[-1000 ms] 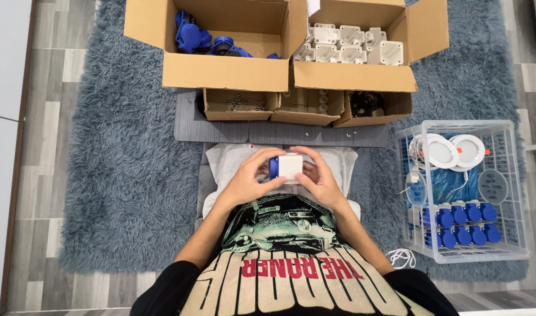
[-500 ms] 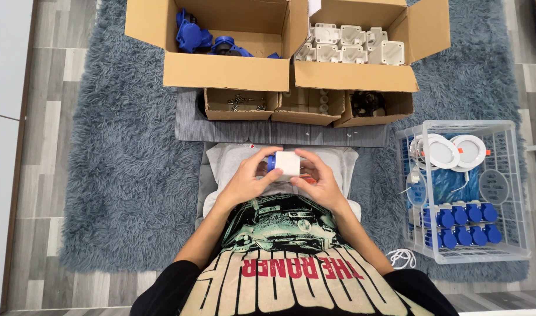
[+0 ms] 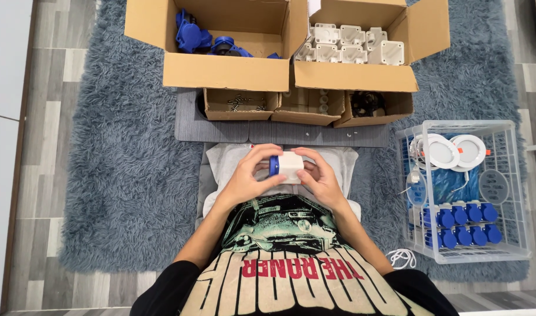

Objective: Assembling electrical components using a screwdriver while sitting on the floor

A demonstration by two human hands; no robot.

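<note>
White box w/ blue cap (image 3: 287, 166) is sitting between both hands, over the lap, just in front of the grey mat (image 3: 279, 131). Left hand (image 3: 251, 173) is gripping the blue end, fingers clamped on it; right hand (image 3: 318, 175) is wrapping the white side, fingers also closed on it. Beyond the mat: carton w/ blue parts (image 3: 221, 41), carton w/ white boxes (image 3: 361, 47). Right of the mat: wire basket (image 3: 467, 193).

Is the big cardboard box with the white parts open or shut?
Open: the cardboard box has its flaps folded outward, and the white housings inside show from above.
</note>
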